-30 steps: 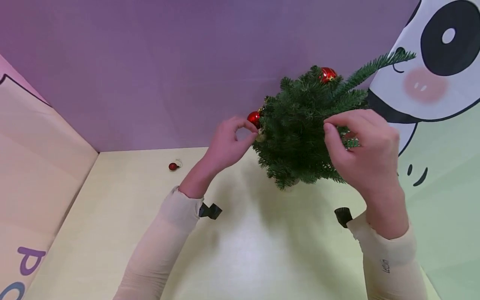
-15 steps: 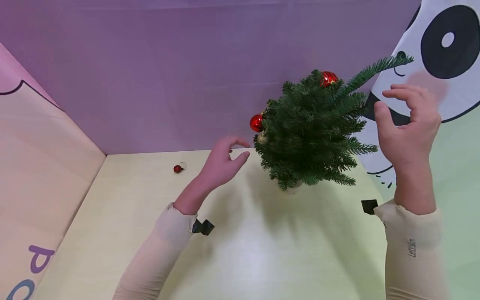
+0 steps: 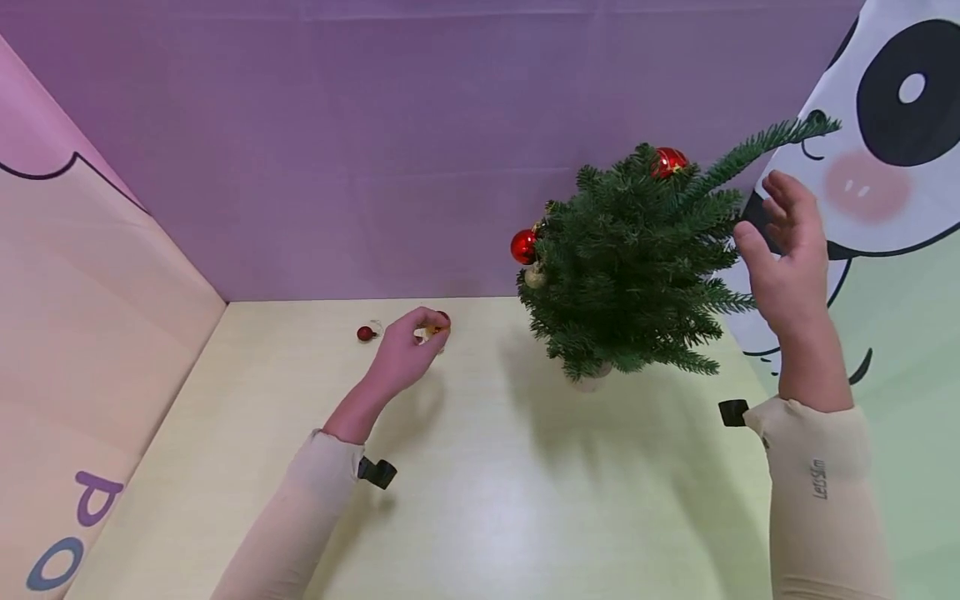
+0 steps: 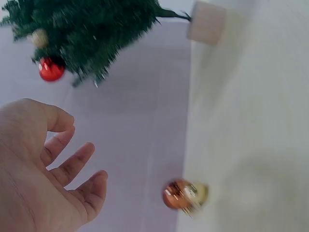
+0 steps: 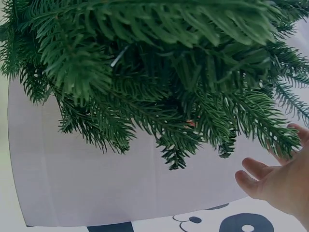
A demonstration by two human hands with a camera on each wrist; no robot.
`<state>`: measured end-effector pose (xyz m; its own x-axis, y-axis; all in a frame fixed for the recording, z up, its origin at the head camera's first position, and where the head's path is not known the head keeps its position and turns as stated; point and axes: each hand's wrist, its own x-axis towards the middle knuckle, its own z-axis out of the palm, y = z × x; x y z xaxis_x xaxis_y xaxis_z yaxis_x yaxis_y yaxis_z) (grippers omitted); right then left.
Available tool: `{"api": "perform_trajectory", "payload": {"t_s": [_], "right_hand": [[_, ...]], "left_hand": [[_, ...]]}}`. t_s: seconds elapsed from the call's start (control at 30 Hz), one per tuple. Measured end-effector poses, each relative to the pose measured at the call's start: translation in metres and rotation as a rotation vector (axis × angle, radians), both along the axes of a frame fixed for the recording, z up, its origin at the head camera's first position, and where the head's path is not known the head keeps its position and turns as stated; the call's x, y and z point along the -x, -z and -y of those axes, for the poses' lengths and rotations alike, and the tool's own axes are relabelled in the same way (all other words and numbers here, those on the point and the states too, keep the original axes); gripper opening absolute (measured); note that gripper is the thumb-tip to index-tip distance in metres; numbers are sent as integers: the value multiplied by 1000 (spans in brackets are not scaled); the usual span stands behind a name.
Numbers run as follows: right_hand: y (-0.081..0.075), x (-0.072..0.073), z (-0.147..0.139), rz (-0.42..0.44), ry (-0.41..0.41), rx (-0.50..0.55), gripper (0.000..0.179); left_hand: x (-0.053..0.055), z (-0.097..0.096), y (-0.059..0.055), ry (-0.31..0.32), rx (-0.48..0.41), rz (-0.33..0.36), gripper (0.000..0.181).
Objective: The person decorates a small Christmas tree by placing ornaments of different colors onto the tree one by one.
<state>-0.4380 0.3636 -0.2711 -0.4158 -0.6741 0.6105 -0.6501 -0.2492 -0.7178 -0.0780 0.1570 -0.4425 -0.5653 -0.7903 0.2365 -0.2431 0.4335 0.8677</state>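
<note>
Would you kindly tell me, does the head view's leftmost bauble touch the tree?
No, that red bauble lies on the table, apart from the tree.

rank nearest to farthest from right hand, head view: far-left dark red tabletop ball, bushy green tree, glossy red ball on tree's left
1. Bushy green tree, just left of right hand
2. Glossy red ball, tree's left edge
3. Dark red ball, farthest left
</note>
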Motion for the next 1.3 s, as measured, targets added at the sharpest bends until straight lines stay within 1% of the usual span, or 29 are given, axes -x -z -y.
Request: {"api": "perform_trajectory", "payload": {"t_s": [0.07,0.17,0.23,0.37,0.5,0.6,0.7,0.83,1.0,1.13,1.3], "right_hand": [[1,0,2,-1,-27,-5,61],[2,0,3,-11,-45,-34,61],[3,-1,3,-13,-60,-57,60],[2,-2,0,-8,-83,-117,61],[2,-6,-3,-30,-74,-197,62],[2,-11,-4,-47,-54,-228,63],[2,-17,-1,-57,-46,-219,62],[4,-25,1,-74,-35,-192,64],[7,-35,-1,-87,-8,-190,68],[7,-41,-3,-88,20,-181,68],[7,-47,-9,-77,63,-193,69]], "left_hand": [[-6,3,7,-21,-7,15,16],[-16,7,17,-56,-16,53,19],[-22,10,23,-73,-24,66,20],[-32,16,32,-105,-33,84,20],[-42,22,37,-123,-45,92,20],[-50,26,42,-141,-68,102,22],[-59,32,49,-169,-80,100,24],[-72,36,56,-205,-72,80,24],[-88,37,65,-228,-61,103,24],[-95,38,70,-247,-61,120,25],[-98,38,71,-247,-66,128,25]]}}
